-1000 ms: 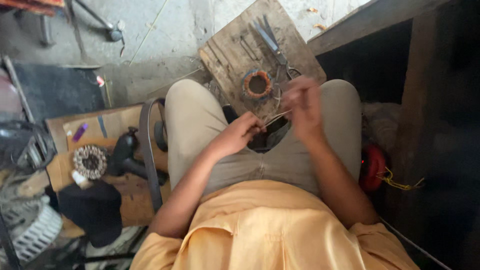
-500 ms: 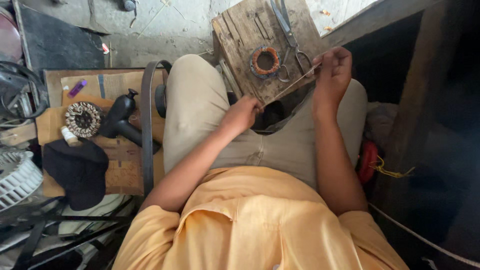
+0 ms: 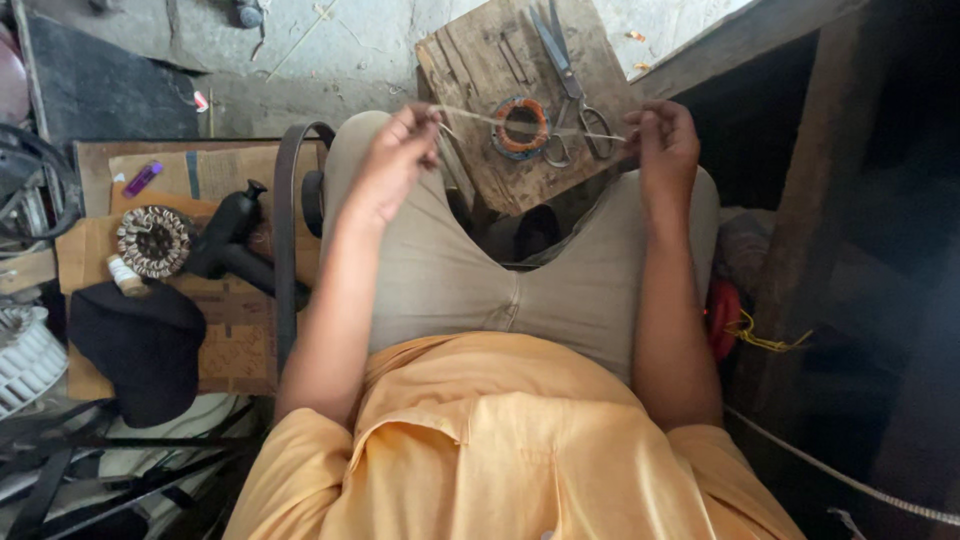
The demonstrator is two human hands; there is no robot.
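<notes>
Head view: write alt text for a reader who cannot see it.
A seated person stretches a thin pale strip between the left hand and the right hand, above their knees. Beyond it, a wooden board holds scissors and an orange-and-blue ring; a dark cap lies on cardboard to the left.

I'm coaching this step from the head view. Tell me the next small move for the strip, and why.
Probably lower the strip toward the coil on the board. The left hand and right hand pinch its ends, pulled straight right above the coil, with the scissors lying untouched beside it.
</notes>
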